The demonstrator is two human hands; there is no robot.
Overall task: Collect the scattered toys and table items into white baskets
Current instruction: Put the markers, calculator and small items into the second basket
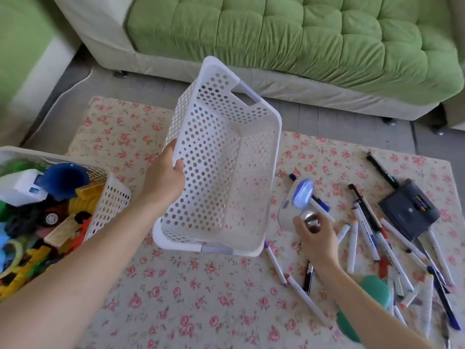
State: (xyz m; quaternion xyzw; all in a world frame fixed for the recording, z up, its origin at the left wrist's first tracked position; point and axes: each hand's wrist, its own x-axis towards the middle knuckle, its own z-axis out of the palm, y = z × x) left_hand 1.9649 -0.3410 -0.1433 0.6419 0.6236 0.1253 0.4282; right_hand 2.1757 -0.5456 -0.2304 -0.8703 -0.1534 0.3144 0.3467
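Note:
My left hand [164, 176] grips the left rim of an empty white perforated basket [254, 172] and holds it tilted above the flowered table. My right hand [315, 239] holds a small shiny silver ball [310, 221] beside a white and blue device [302, 195]. Several markers and pens [370, 238] lie scattered on the right side of the table. A second white basket [113, 195] at the left is full of toys, among them a blue cup, a white truck and yellow blocks.
A dark grey pencil case [409, 211] lies at the right among the pens. A teal round object [372, 293] sits under my right forearm. A green sofa [302, 39] stands behind the table [176, 298], with grey floor between them.

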